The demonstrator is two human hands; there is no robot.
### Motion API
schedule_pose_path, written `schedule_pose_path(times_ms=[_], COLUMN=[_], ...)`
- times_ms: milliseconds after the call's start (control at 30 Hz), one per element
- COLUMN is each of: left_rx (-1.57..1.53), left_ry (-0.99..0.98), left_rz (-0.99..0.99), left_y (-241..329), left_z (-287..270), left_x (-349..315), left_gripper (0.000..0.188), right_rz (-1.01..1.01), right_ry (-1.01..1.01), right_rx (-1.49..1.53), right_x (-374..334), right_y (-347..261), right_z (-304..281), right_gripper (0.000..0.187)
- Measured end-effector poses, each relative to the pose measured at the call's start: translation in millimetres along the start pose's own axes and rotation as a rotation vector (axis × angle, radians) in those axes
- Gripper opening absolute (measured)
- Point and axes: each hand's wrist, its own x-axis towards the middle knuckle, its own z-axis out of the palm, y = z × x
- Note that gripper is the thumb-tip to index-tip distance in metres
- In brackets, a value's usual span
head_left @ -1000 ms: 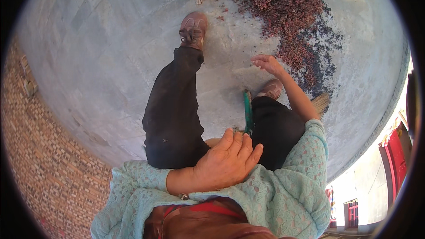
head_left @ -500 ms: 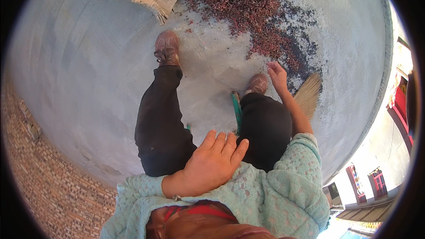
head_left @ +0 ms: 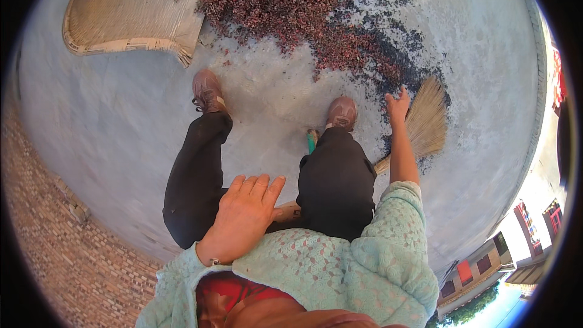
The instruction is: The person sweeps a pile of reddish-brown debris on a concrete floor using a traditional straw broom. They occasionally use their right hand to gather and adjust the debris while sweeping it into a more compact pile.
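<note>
My left hand (head_left: 242,215) rests palm down in front of my body, over my thigh, fingers stretched out and holding nothing. Out to the right of my right knee reaches my right hand (head_left: 398,108), its thumb and fingers apart with nothing visible between them. Just beside it lies a straw broom (head_left: 428,123), its bristles fanned out on the concrete; my forearm hides part of it. Beyond my feet spreads a heap of small reddish-brown dried berries or husks (head_left: 273,3). Dark, seed-like grains (head_left: 395,54) are scattered along the heap's right side, reaching toward the broom.
A woven mat or tray (head_left: 130,9) with a bound edge lies at the far left, next to the heap. My brown shoes (head_left: 208,90) stand on grey concrete. A green post-like piece (head_left: 312,140) shows beside my right leg. Brickwork (head_left: 79,255) borders the lower left.
My right hand has shifted rightward, closer to the broom, and its fingers have spread. The view has turned, so the heap and mat sit further left. My left hand stays over my lap.
</note>
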Motion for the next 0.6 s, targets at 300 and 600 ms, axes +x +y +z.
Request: schedule_pose_path(times_ms=[300,600], left_rx=[-0.037,-0.039], left_ry=[-0.106,-0.091], left_rz=[0.014,0.016], left_y=[7,6], left_z=[-5,-3], left_x=[21,18], left_gripper=[0.06,0.061], right_rz=[-0.011,-0.392], right_ry=[0.073,0.003], right_rx=[-0.207,-0.179], right_x=[44,-11], right_y=[-79,-170], right_z=[31,93], right_gripper=[0.074,0.059])
